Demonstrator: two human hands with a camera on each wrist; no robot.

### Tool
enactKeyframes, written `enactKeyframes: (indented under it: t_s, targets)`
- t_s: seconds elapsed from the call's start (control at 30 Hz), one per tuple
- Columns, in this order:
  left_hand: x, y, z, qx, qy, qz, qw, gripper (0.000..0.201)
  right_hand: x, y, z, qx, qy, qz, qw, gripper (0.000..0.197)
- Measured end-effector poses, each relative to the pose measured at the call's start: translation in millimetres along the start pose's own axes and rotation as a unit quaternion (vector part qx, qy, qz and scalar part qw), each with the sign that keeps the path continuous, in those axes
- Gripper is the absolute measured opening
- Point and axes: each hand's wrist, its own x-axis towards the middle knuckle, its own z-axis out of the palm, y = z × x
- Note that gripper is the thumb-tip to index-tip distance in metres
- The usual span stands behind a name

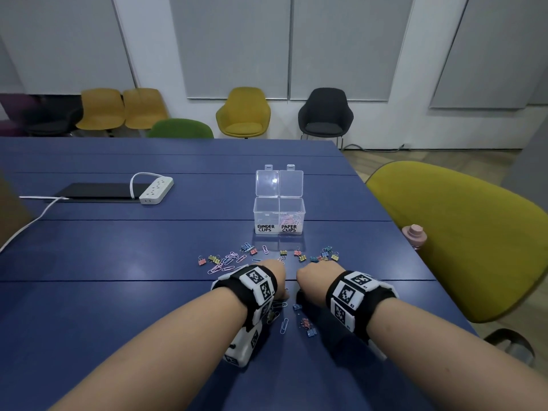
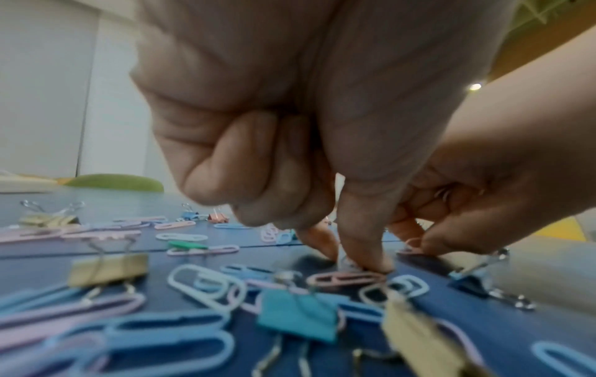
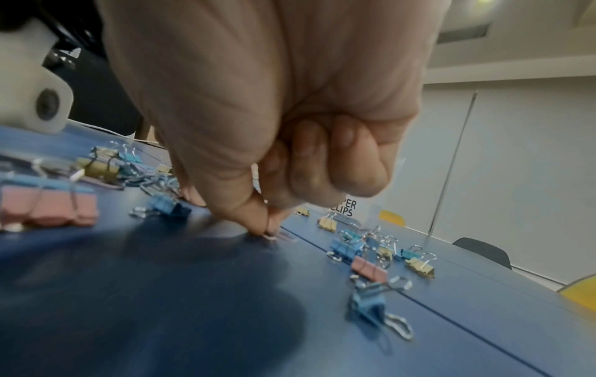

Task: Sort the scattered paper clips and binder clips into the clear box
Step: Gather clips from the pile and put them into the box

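A clear two-compartment box [image 1: 267, 215] stands open mid-table, labelled BINDER CLIPS on the left and PAPER CLIPS on the right; pink clips lie in the right compartment. Pastel paper clips [image 1: 228, 259] and binder clips [image 1: 326, 255] are scattered in front of it. More lie between my wrists [image 1: 307, 326]. My left hand [image 1: 274, 269] is curled low over the table, its thumb and forefinger [image 2: 345, 257] pinching at the end of a pink paper clip [image 2: 346, 278]. Just to its right, my right hand [image 1: 311, 272] pinches another pink paper clip [image 3: 280, 237] against the table with thumb and forefinger [image 3: 267, 229].
A white power strip [image 1: 156, 189] with its cable and a black flat pad [image 1: 98, 191] lie at the back left. A pink bottle [image 1: 414, 234] stands by the table's right edge, beside an olive chair [image 1: 462, 238]. More chairs line the far wall.
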Motion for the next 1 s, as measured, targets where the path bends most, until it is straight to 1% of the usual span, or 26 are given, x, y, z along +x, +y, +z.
enactKeyframes:
  t_s: [0.1, 0.2, 0.3, 0.37, 0.43, 0.5, 0.53, 0.57, 0.6, 0.63, 0.67, 0.7, 0.73, 0.77, 0.8, 0.83, 0.87, 0.9, 0.93, 0.97, 1.0]
  targets:
    - [-2, 1, 0, -0.011, 0.006, -0.008, 1.0, 0.044, -4, -2, 2, -0.008, 0.019, -0.013, 1.0, 0.018]
    - [-4, 5, -3, -0.007, -0.007, 0.003, 1.0, 0.044, -5, -2, 6, -0.015, 0.036, -0.03, 0.999, 0.013]
    - [-2, 3, -1, -0.013, -0.019, 0.006, 1.0, 0.042, -4, 0, 9, 0.021, 0.031, -0.012, 0.999, 0.01]
    - [0, 0, 1, -0.026, -0.015, 0.006, 1.0, 0.037, -4, 1, 10, 0.069, 0.02, 0.019, 0.997, 0.014]
    - [0, -3, 1, -0.05, -0.016, 0.008, 0.999, 0.028, -3, 5, 12, 0.133, 0.012, 0.051, 0.99, 0.02]
    - [-1, -11, -1, -0.118, -0.012, -0.002, 0.993, 0.027, -4, 11, 12, 0.235, 0.024, 0.073, 0.969, 0.015]
    - [-2, -16, -2, -0.186, -0.006, -0.011, 0.982, 0.029, -5, 14, 11, 0.306, 0.036, 0.081, 0.948, 0.012]
    - [-2, -23, -3, -0.289, -0.007, -0.017, 0.957, 0.029, -6, 18, 10, 0.392, 0.044, 0.091, 0.914, 0.017]
    - [-2, -31, -3, -0.427, -0.021, -0.024, 0.904, 0.027, -8, 21, 10, 0.502, 0.047, 0.102, 0.858, 0.024]
    - [-3, -38, -2, -0.567, -0.039, -0.031, 0.822, 0.025, -10, 23, 11, 0.62, 0.044, 0.115, 0.775, 0.029]
    - [-5, -46, -1, -0.68, -0.05, -0.039, 0.73, 0.023, -12, 25, 13, 0.724, 0.041, 0.131, 0.676, 0.03]
    - [-8, -55, -1, -0.761, -0.063, -0.044, 0.644, 0.02, -12, 26, 16, 0.797, 0.044, 0.139, 0.586, 0.029]
    - [-11, -64, -1, -0.812, -0.075, -0.045, 0.577, 0.015, -12, 28, 20, 0.84, 0.047, 0.14, 0.522, 0.028]
    - [-13, -72, 0, -0.844, -0.084, -0.04, 0.528, 0.01, -12, 28, 22, 0.862, 0.048, 0.139, 0.485, 0.026]
    - [-16, -79, 1, -0.864, -0.087, -0.033, 0.495, 0.006, -12, 28, 23, 0.872, 0.049, 0.133, 0.468, 0.024]
    - [-18, -83, 2, -0.876, -0.084, -0.029, 0.473, 0.006, -12, 28, 24, 0.875, 0.049, 0.124, 0.466, 0.023]
    - [-20, -87, 4, -0.882, -0.08, -0.03, 0.463, 0.007, -13, 28, 23, 0.875, 0.045, 0.12, 0.466, 0.024]
    - [-22, -89, 6, -0.885, -0.076, -0.03, 0.459, 0.008, -13, 29, 23, 0.868, 0.036, 0.119, 0.48, 0.025]
    - [-24, -91, 9, -0.883, -0.073, -0.025, 0.463, 0.009, -13, 29, 22, 0.846, 0.025, 0.122, 0.518, 0.027]
    - [-25, -92, 11, -0.879, -0.071, -0.02, 0.472, 0.01, -11, 30, 22, 0.792, 0.021, 0.131, 0.596, 0.029]
    - [-25, -93, 12, -0.872, -0.072, -0.015, 0.484, 0.011, -9, 32, 21, 0.703, 0.023, 0.137, 0.698, 0.031]
